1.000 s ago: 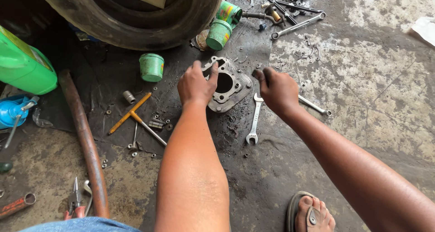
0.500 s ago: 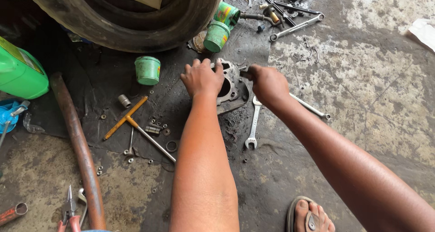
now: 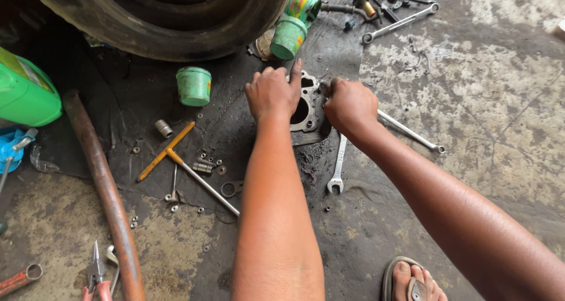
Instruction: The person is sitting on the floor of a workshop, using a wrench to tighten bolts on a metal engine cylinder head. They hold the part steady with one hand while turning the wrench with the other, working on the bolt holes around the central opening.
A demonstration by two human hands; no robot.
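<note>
Both hands rest on a grey metal engine cylinder block (image 3: 306,110) that lies on the oily concrete floor (image 3: 471,101), just near of a big black tyre (image 3: 176,18). The left hand (image 3: 272,92) lies over the block's left edge with its fingers curled and pressed onto the metal, the forefinger pointing to the far side. The right hand (image 3: 350,105) closes its grip around the block's right edge. A combination spanner (image 3: 337,165) lies just near of the block, and a long thin spanner (image 3: 410,132) runs out to the right from under the right wrist. To the left lie a T-handle wrench (image 3: 188,167), a small green tub (image 3: 193,85) and a rusty pipe (image 3: 103,189). A sandalled foot (image 3: 412,280) shows at the near edge.
</note>
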